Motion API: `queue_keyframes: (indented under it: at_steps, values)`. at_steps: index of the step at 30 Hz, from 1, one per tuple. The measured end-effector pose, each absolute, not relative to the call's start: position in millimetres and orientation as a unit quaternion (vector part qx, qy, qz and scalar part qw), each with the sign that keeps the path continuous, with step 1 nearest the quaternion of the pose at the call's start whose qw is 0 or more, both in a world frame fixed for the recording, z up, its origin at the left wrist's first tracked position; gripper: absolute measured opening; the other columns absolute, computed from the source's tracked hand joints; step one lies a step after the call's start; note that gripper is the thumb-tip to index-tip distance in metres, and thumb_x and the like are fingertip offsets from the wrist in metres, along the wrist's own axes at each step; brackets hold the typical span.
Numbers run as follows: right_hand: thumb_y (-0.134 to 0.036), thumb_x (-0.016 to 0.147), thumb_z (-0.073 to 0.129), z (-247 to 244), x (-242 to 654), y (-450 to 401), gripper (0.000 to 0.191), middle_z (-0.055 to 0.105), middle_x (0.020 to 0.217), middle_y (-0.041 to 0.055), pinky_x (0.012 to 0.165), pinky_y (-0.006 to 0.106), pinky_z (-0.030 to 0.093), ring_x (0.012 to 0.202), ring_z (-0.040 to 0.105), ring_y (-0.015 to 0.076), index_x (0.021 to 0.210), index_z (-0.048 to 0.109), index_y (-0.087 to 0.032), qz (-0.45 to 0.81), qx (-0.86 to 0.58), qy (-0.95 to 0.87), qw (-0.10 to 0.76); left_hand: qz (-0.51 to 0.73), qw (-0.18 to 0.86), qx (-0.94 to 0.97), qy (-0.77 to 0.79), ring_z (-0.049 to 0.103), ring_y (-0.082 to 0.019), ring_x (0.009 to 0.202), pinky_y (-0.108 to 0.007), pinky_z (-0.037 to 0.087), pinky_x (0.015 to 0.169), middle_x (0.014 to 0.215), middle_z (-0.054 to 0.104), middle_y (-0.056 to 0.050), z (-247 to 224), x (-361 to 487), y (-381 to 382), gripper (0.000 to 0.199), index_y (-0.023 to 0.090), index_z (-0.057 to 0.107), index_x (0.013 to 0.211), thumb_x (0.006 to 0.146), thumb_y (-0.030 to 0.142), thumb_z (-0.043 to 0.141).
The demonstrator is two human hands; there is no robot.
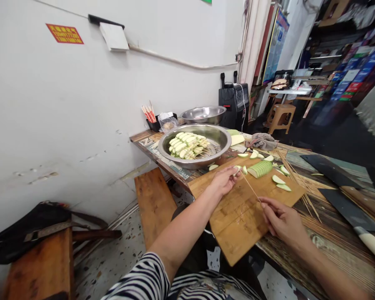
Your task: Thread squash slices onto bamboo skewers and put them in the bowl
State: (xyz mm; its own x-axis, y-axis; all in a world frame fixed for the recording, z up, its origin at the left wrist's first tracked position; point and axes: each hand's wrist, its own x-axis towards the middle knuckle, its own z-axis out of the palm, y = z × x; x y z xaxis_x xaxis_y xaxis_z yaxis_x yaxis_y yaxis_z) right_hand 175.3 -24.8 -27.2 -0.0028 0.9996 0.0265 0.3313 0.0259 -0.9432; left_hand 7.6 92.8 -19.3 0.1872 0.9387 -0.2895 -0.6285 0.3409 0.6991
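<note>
My left hand point(223, 181) is closed on a pale green zucchini slice point(237, 168) above the cutting board's left side; fingers partly hide it. My right hand point(279, 216) pinches a thin bamboo skewer point(250, 187) near its lower end. The skewer slants up to the left, its far tip at the left fingers; whether it pierces the slice I cannot tell. On the wooden cutting board point(237, 225) lie a fanned row of zucchini slices point(261, 168) and several loose slices point(278, 179). Skewered slices point(187, 146) are piled in a steel basin point(225, 146) beyond my left hand.
Two cleavers point(346, 208) lie at the right of the table. Loose skewers point(309, 204) lie between them and the board. Behind are a grey cloth point(264, 141), a second steel basin point(203, 112) and a black speaker point(233, 104). A wooden bench point(153, 200) stands left.
</note>
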Motion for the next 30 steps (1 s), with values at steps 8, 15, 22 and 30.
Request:
queue_keyframes:
  at_steps: [8,15,22,30]
  values:
    - [-0.054,0.078,0.056,-35.2,174.1,-24.2,0.051,0.044,0.047,-0.0048,0.036,0.023,0.026,0.038,0.037,0.0118,0.11,0.068,-0.016,0.403,-0.574,-0.58,0.414,0.549,0.755,0.186,0.307,0.043,0.0,0.044,-0.008,0.019,0.032,0.077,0.064,-0.007,-12.1,2.0,91.4,0.009,0.009,0.055,0.081,0.09,0.009,0.054]
    - [-0.05,0.079,0.055,-37.3,175.6,-23.8,0.043,0.059,0.055,0.0008,0.043,0.026,0.042,0.049,0.055,0.0169,0.102,0.074,-0.018,0.346,-0.575,-0.623,0.403,0.532,0.746,0.184,0.356,0.054,-0.003,0.049,-0.01,0.035,0.04,0.079,0.065,-0.005,-11.7,5.5,89.6,0.007,0.01,0.057,0.089,0.091,0.016,0.056]
    - [-0.047,0.08,0.054,-35.7,173.5,-24.6,0.044,0.073,0.088,0.0067,0.07,0.033,0.056,0.078,0.068,0.0245,0.102,0.075,-0.016,0.33,-0.577,-0.627,0.406,0.524,0.758,0.204,0.331,0.07,-0.016,0.083,-0.03,0.057,0.08,0.09,0.069,-0.012,-9.9,5.5,84.0,0.015,0.007,0.056,0.093,0.095,0.02,0.05]
    - [-0.048,0.08,0.055,-40.0,175.2,-23.3,0.046,0.073,0.084,0.007,0.067,0.032,0.055,0.075,0.068,0.0234,0.103,0.074,-0.014,0.322,-0.583,-0.621,0.414,0.531,0.76,0.189,0.324,0.071,-0.022,0.087,-0.039,0.055,0.089,0.091,0.069,-0.017,-12.2,6.4,85.1,0.015,0.004,0.056,0.093,0.094,0.018,0.051]
